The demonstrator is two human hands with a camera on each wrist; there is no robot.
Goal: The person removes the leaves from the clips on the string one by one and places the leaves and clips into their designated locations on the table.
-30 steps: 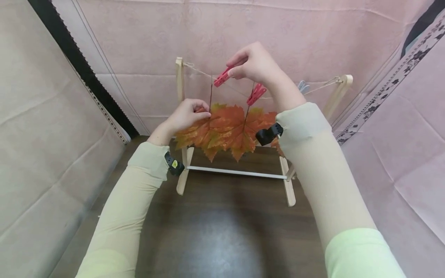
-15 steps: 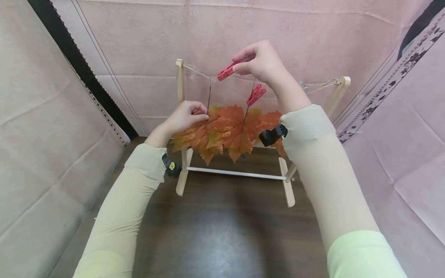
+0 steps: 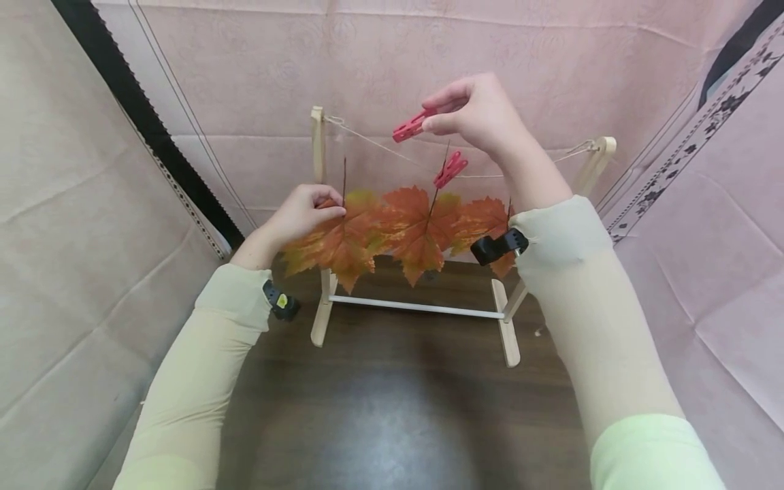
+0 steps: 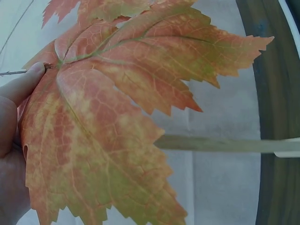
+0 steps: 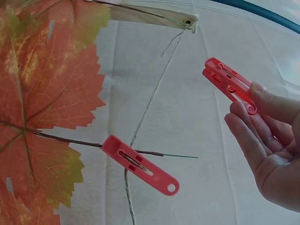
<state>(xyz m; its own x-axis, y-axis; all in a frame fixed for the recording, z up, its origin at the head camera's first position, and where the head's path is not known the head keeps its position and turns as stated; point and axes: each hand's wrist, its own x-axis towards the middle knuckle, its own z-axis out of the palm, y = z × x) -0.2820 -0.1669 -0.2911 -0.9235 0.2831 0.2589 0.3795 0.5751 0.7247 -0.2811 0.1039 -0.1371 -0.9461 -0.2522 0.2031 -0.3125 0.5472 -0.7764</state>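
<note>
My left hand point(image 3: 306, 209) pinches an orange-green artificial maple leaf point(image 3: 346, 248) at the base of its stem, thumb on the front in the left wrist view. The leaf's thin stem points up, short of the string point(image 3: 386, 148). Above and to the right, my right hand point(image 3: 474, 109) pinches a red clothespin point(image 5: 229, 85) between thumb and fingers, off the string, its jaw end pointing left in the head view. A second red clothespin point(image 5: 140, 165) clips the middle leaf's point(image 3: 419, 231) stem to the string. A third leaf point(image 3: 480, 221) hangs at right, partly behind my right wrist.
The string runs between two wooden posts, a left post point(image 3: 318, 146) and a right post point(image 3: 594, 167). A white rod point(image 3: 416, 307) joins their feet on the dark wooden table point(image 3: 380, 408). Pale cloth point(image 3: 245, 68) encloses the back and sides.
The left hand has drawn its leaf left and slightly down, away from the middle leaf. The right hand has moved right with its clothespin, which has come away from the string.
</note>
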